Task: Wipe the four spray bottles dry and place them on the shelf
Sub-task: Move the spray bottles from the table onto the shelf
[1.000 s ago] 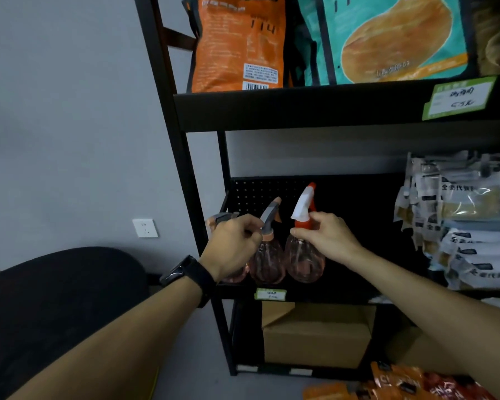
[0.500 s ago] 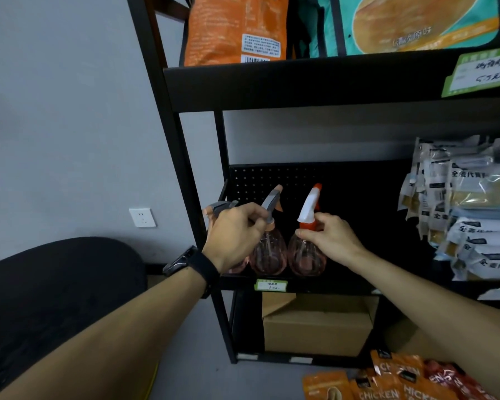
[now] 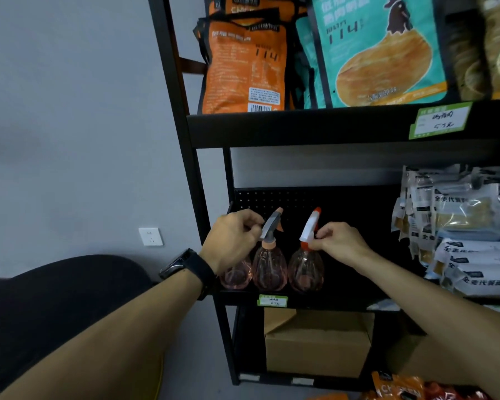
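Three pink spray bottles (image 3: 269, 268) are standing in a row on the shelf (image 3: 315, 303); bags above are reading "114". My left hand (image 3: 231, 241) is pinching the grey sprayer head (image 3: 270, 228), my right hand (image 3: 339, 242) the white one (image 3: 308, 229).

Dim, soft light; wide-angle bending at edges.

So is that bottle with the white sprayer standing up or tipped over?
Upright. The white-sprayer bottle stands with its round base on the shelf, nozzle pointing up, while the right hand pinches its sprayer.
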Available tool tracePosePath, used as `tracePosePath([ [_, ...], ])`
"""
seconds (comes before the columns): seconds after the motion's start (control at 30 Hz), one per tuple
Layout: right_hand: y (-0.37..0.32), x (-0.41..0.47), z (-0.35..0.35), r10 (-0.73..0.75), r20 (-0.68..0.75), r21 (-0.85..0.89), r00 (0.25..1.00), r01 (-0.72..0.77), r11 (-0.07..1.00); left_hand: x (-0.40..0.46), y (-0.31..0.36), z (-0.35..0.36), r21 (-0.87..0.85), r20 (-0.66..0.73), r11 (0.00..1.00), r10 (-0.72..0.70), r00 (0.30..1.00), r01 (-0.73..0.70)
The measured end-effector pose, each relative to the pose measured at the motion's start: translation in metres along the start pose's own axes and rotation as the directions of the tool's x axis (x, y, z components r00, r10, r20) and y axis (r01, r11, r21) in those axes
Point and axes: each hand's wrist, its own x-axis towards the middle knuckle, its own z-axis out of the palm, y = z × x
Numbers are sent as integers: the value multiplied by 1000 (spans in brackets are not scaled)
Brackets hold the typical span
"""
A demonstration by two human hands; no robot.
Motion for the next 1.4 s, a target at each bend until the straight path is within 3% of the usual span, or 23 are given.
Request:
tracePosePath([
  [0.17, -29, -12, -29, -72, -120, 5, 990, 73, 997, -8, 15, -24, -13, -18, 1000, 5, 1000, -6],
  [0.57, -136, -51, -11, -327, -41, 133, 944, 329, 935, -57, 19, -112, 20, -188, 999, -22, 982, 26],
  [0.93, -271, -105, 109, -570, 165, 239, 805, 528, 815, -141, -58, -213, 34, -386, 973, -199, 901, 229],
  [1.4, -372, -205, 325, -678, 493, 323, 546, 609, 725, -313, -223, -307, 11, -570, 795, -494, 657, 607],
])
